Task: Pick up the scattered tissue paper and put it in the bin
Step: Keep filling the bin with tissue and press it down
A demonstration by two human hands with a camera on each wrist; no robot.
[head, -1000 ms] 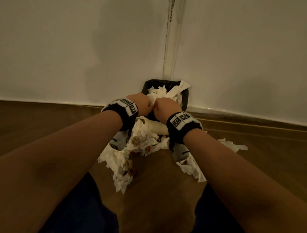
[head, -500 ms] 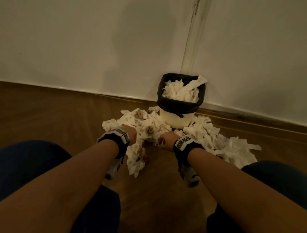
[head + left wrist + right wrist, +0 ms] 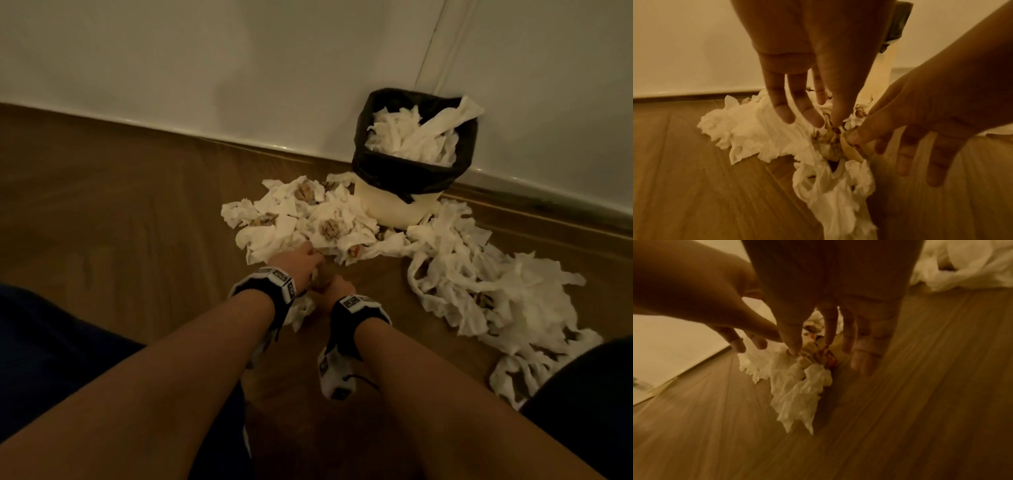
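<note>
The cream bin with a black liner (image 3: pixel 404 178) stands in the wall corner, heaped with white tissue (image 3: pixel 411 137). More tissue lies on the wooden floor: one pile (image 3: pixel 291 222) in front of the bin and a longer one (image 3: pixel 496 294) to its right. At the near edge of the front pile, my left hand (image 3: pixel 317 265) and right hand (image 3: pixel 334 282) meet on a brown-stained tissue clump (image 3: pixel 828 142). The left hand (image 3: pixel 828 120) pinches it with thumb and forefinger, other fingers straight. The right hand (image 3: pixel 809 345) pinches the same clump, whose white tail (image 3: pixel 797 386) trails on the floor.
White walls (image 3: pixel 239 68) meet behind the bin, with a skirting edge along the floor. Bare wooden floor (image 3: pixel 120 205) stretches to the left. My knees in dark cloth (image 3: pixel 51 342) sit at both lower corners, the right one beside the long tissue pile.
Both hands came down from the bin's mouth to the floor and back toward me. They now pinch a stained clump at the near edge of the front pile.
</note>
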